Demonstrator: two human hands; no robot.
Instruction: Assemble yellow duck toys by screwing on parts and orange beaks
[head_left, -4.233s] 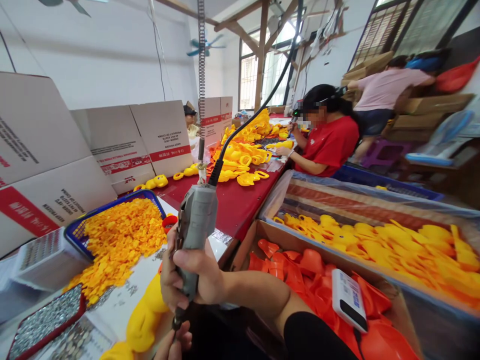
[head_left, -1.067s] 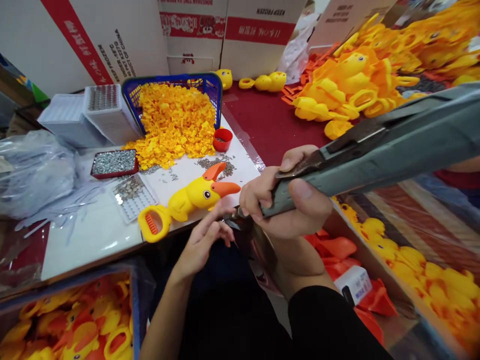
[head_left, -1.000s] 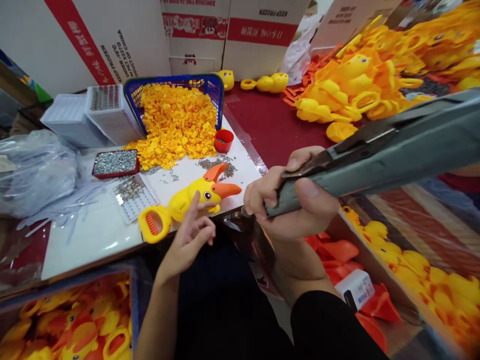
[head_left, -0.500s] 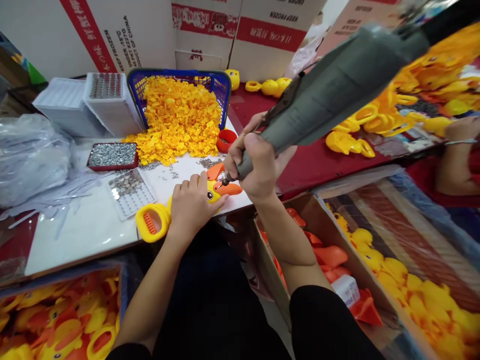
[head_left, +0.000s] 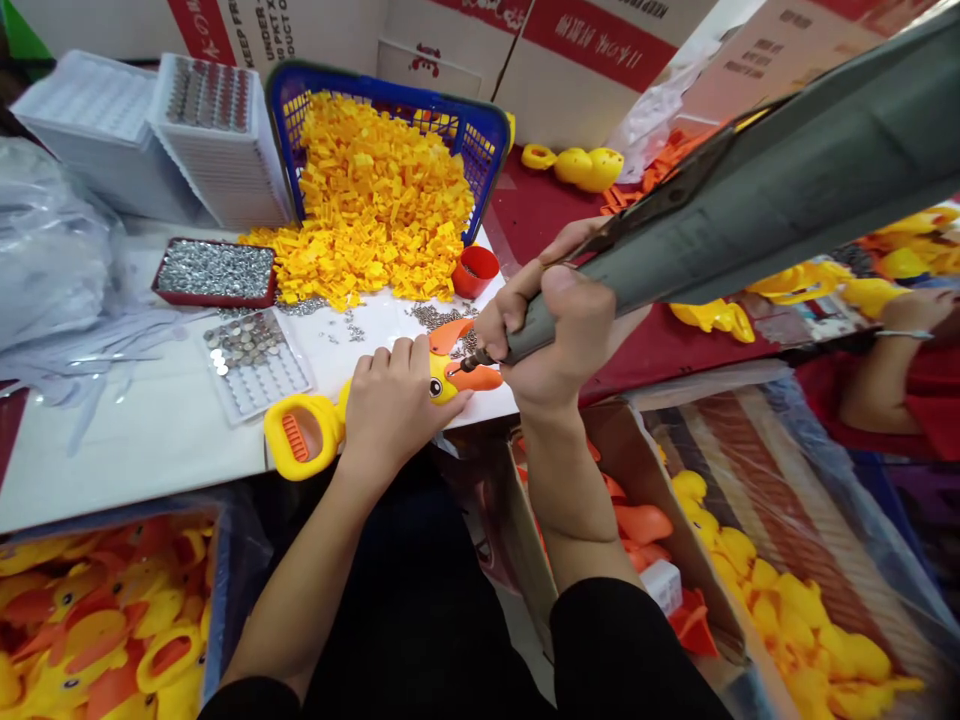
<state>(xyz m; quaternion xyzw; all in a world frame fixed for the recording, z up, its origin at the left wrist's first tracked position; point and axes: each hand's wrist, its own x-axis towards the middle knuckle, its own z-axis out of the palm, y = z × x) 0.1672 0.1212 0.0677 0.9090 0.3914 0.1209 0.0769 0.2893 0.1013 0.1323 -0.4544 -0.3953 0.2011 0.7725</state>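
Observation:
A yellow duck toy with an orange beak and a ring handle lies at the near edge of the white board. My left hand presses down on the duck's body, fingers curled over it beside the eye. My right hand is wrapped around a grey powered screwdriver. Its bit tip touches the duck's head at the base of the orange beak.
A blue basket spills small yellow parts. A red tray of screws, a white screw grid and a small red cup sit behind the duck. Boxes of duck parts stand right and lower left. Another person's arm shows at right.
My left hand moved from the air onto the duck and holds it down. My right hand swung the screwdriver forward and brought its tip to the duck's head.

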